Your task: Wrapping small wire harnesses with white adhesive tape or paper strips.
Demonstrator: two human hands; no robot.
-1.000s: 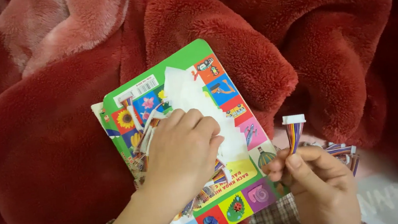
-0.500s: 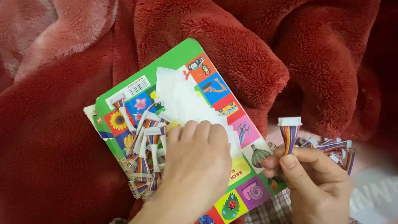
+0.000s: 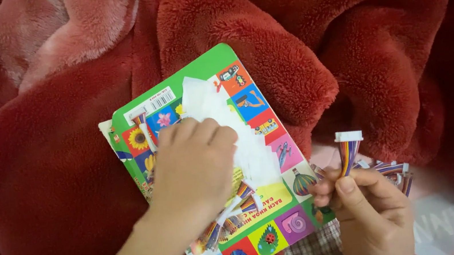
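My right hand (image 3: 372, 207) is closed tight around one little bunch of rainbow-striped wires with a white plastic plug (image 3: 349, 150) on top, held up just beside the book. I think I am sorting these bunches, and next I need a careful pick from the pile. My left hand (image 3: 194, 163) lies spread, palm down, on more wire bunches (image 3: 232, 213) on the green picture book with bright squares (image 3: 248, 113), which sits on the fuzzy red blanket (image 3: 43, 184).

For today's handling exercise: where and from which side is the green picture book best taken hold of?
Grip the green picture book at its bare far corner, coming from the top right. That corner juts free over the red blanket, while the left hand and loose wire bundles cover the near half.
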